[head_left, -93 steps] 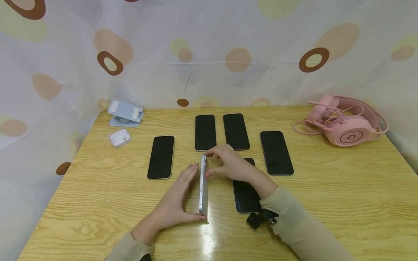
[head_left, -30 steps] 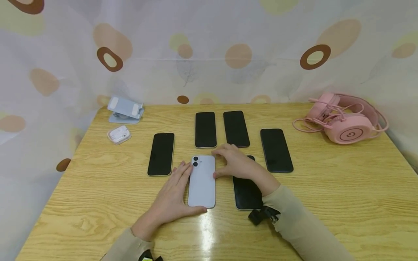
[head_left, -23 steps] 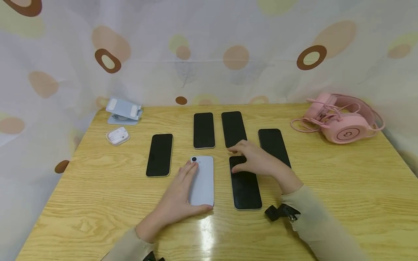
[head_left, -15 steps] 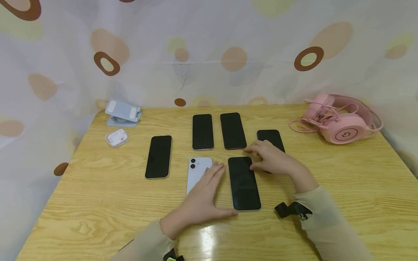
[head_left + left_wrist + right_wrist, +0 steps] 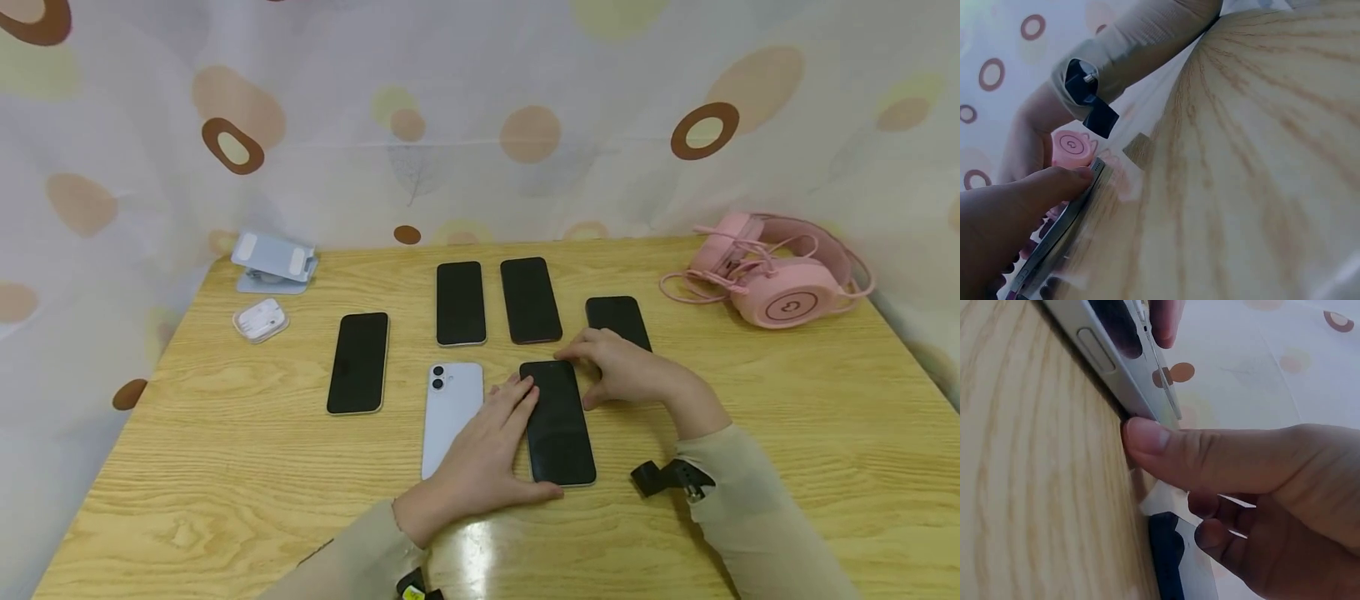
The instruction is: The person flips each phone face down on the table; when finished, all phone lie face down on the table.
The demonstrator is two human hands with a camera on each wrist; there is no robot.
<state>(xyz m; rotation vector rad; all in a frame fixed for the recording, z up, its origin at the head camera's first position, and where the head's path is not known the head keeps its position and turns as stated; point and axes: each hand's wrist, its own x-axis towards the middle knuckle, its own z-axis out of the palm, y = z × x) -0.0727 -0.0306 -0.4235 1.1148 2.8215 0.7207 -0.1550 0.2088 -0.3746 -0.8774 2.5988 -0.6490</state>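
on wooden table (image 5: 225,467), black phone (image 5: 558,433) between both hands' fingers (image 5: 517,400)

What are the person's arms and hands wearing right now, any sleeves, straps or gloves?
Both hands are bare, with no gloves. The left hand and right hand come out of long beige sleeves that reach the wrists. A black strap with a small metal fitting sits at the right wrist; a similar black piece shows at the left sleeve's cuff.

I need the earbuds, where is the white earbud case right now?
In the head view, the white earbud case sits at the table's far left, just in front of the folding phone stand.
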